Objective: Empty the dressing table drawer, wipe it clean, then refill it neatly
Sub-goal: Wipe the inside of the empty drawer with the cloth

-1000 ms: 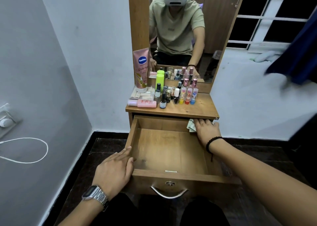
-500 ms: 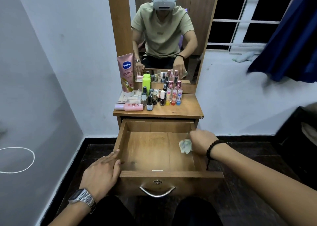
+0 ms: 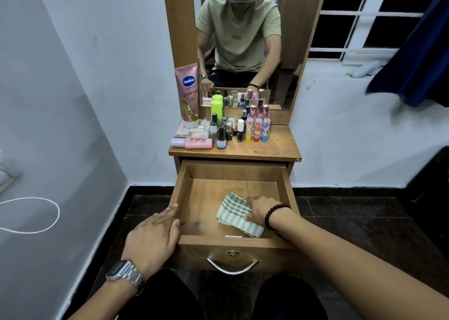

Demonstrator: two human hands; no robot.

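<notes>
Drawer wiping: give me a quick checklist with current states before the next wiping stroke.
1. Drawer pulled out far enough to reach the floor: ok.
2. Drawer emptied: ok, only the striped cloth lies inside.
3. Cloth under control: ok, the right hand presses it on the drawer floor near the front right.
4. Drawer steadied: ok, the left hand rests flat on the front left corner.
5. Removed items out of the way: ok, the bottles and pink tube stand on the tabletop.
6. Drawer floor clean: cannot tell; a few dark marks show left of the cloth.
</notes>
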